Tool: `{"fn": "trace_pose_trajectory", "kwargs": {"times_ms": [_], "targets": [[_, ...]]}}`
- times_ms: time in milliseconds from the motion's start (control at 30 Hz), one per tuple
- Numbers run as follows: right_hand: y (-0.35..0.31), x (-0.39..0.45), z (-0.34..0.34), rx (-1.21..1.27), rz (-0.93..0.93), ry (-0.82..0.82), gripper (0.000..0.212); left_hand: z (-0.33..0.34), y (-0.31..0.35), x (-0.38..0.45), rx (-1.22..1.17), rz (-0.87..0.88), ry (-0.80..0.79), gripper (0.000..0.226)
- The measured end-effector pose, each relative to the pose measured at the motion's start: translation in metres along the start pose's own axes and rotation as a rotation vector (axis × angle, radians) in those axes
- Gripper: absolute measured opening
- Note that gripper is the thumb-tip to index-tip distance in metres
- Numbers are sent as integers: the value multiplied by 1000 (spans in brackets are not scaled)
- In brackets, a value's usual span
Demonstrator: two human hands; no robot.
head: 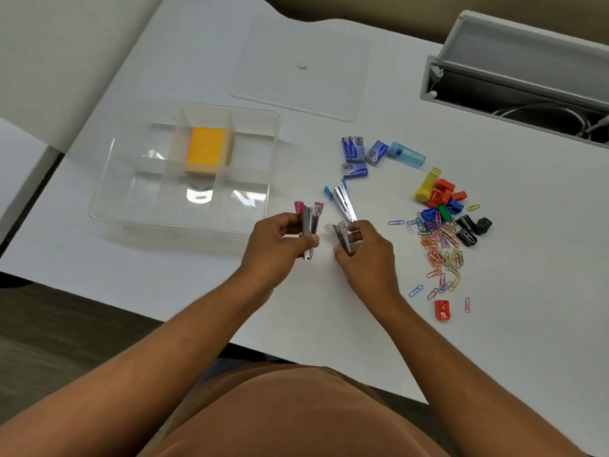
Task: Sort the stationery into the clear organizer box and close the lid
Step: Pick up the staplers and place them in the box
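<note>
The clear organizer box [108,179] lies open at the left, with an orange sticky-note pad [205,149] in its middle back compartment. Its clear lid [296,100] lies flat behind it. My left hand [276,249] grips a pink stapler [309,222] just right of the box. My right hand [365,255] pinches a white-and-metal stapler [339,234]. A blue stapler [342,201] lies on the table just above my right hand. Three blue staple boxes [354,153] sit further back.
To the right lie a blue tube [407,155], a yellow tube [426,186], coloured and black sharpeners [445,199], a heap of coloured paper clips [441,249] and one red sharpener [442,310]. A grey cable tray [514,77] stands open at the back right.
</note>
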State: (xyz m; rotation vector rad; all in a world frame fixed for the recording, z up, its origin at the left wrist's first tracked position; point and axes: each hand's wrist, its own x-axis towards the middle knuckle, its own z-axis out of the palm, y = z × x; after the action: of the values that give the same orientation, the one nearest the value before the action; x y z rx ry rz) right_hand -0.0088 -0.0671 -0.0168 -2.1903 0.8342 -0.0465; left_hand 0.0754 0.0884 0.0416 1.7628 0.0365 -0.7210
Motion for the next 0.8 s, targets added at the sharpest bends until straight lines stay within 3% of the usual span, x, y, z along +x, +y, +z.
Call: {"fn": "trace_pose_trajectory", "kwargs": {"times_ms": [133,267,433,567,667,800], "targets": [[-26,-1,-12,419,164,-11,44,-26,5,4,50,-10,29,30],[-73,4,-8,624,155,-27,50,-58,15,14,28,30,68,35],[-134,26,13,529,50,-58,67,-103,32,46,141,157,165,49],[-174,66,28,417,-46,22,56,-128,55,99,302,289,223,57],[-196,93,41,289,-121,104,46,-137,65,134,509,420,182,66],[-206,114,59,105,-210,116,36,-137,58,164,769,522,102,47]]}}
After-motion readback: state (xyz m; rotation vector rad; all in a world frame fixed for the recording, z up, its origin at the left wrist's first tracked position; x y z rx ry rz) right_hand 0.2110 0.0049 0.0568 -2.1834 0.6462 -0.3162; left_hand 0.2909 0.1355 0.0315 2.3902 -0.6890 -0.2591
